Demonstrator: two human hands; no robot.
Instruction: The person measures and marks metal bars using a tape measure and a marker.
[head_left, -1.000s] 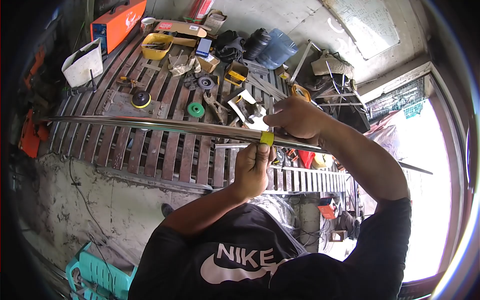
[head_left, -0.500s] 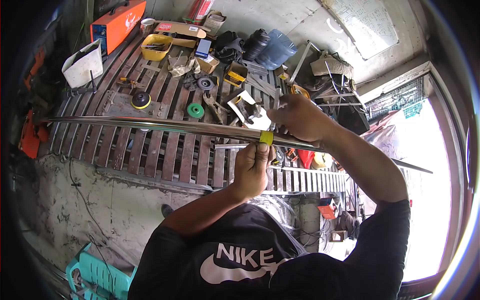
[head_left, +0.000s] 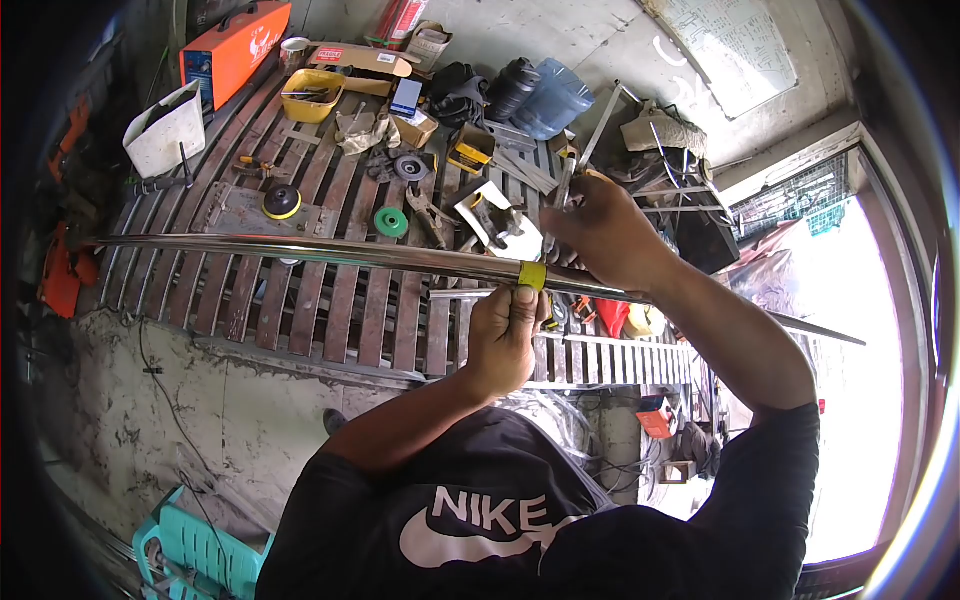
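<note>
A long shiny metal tube (head_left: 380, 253) lies crosswise in front of me over the slatted bench. A yellow-green band of tape (head_left: 533, 275) is wrapped around it. My left hand (head_left: 503, 340) is closed at the tube's near side, its thumb pressed against the band's lower edge and its fingers partly hidden beneath. Just beyond the band, my right hand (head_left: 618, 235) grips a slim silver, pen-like tool (head_left: 564, 190). The tool stands steeply, with its lower end close to the tube beside the band; whether it touches is hard to see.
Behind the tube lie a green disc (head_left: 391, 222), a black-and-yellow pad (head_left: 282, 202), pliers (head_left: 430, 217) and a white tray (head_left: 497, 222). Farther back are a yellow tub (head_left: 312, 95), an orange machine (head_left: 237, 50) and a blue water jug (head_left: 553, 98). A teal chair (head_left: 205, 545) stands lower left.
My right hand and the silver tool have shifted slightly to the right, and the tool's tilt has changed a little. My left hand, the tube and the tape band look the same.
</note>
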